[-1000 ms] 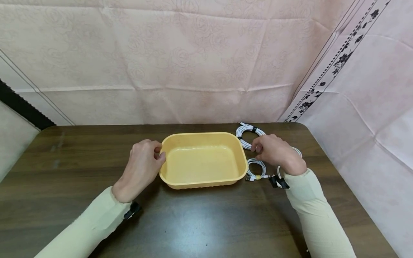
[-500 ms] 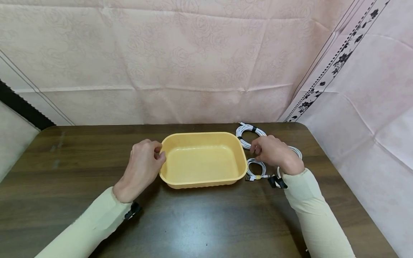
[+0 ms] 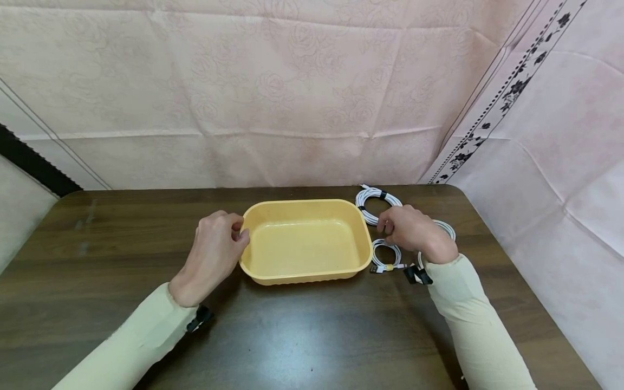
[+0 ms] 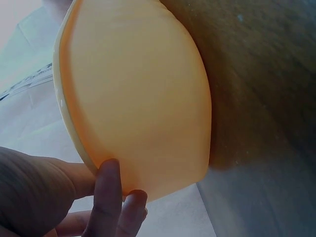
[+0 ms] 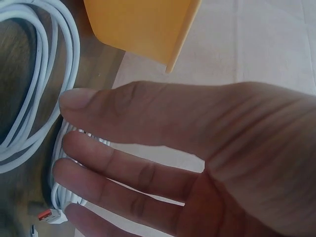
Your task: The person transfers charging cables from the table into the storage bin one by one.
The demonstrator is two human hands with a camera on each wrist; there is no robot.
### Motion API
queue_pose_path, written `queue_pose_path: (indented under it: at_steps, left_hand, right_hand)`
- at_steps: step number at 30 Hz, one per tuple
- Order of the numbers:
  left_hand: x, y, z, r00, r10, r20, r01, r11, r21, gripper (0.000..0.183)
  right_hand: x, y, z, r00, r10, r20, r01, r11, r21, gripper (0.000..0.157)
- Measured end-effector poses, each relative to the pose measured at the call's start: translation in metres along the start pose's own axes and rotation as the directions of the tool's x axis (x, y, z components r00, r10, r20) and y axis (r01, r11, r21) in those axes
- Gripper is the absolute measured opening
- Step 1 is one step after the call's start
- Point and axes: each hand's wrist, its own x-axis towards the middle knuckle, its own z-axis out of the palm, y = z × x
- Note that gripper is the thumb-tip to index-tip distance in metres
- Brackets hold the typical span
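A yellow plastic basin [image 3: 304, 246] stands on the table, nothing in it. At its left end my left hand [image 3: 213, 254] pinches the rim; the left wrist view shows thumb and fingers [image 4: 107, 192] at either side of the basin wall [image 4: 143, 98]. To the basin's right, my right hand [image 3: 414, 230] hovers low among white coiled cables. One larger coil [image 3: 361, 201] with black ties lies behind it, and a smaller coil [image 3: 398, 253] with a yellow tie lies in front. The right wrist view shows thumb and fingers apart, their tips near a cable bundle [image 5: 61, 192].
Another white cable [image 3: 450, 228] lies partly hidden under the right wrist. In the right wrist view, a USB plug [image 5: 53, 216] with a red inside sticks out. The brown wooden table [image 3: 292, 336] meets cloth-covered walls [image 3: 292, 108] at the back and right.
My right hand and forearm have shifted very slightly to the left. The left hand, basin and coils stay nearly where they were.
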Motion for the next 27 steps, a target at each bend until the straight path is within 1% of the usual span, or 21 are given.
queue_pose_path:
  at_steps: [10, 17, 23, 27]
  left_hand:
    - [-0.0001, 0.0, -0.0006, 1.0, -0.004, 0.007, 0.004, 1.0, -0.005, 0.016]
    - [-0.0005, -0.0015, 0.0001, 1.0, 0.02, -0.019, -0.02, 1.0, -0.008, 0.012]
    - [-0.0005, -0.0016, 0.0, 1.0, 0.021, -0.019, -0.021, 1.0, -0.009, 0.012]
    - [-0.0002, -0.0013, 0.0001, 1.0, 0.023, -0.018, -0.023, 1.0, -0.005, 0.011]
  right_hand:
    - [0.002, 0.0, 0.0023, 1.0, -0.004, 0.023, 0.004, 1.0, 0.001, 0.021]
    - [0.0032, 0.0001, 0.0047, 1.0, 0.004, 0.024, -0.004, 1.0, 0.01, 0.017]
    - [0.0039, 0.0013, 0.0059, 1.0, 0.005, 0.013, -0.005, 1.0, 0.014, 0.016]
    - [0.0045, 0.0012, 0.0064, 1.0, 0.012, 0.023, -0.013, 1.0, 0.021, 0.018]
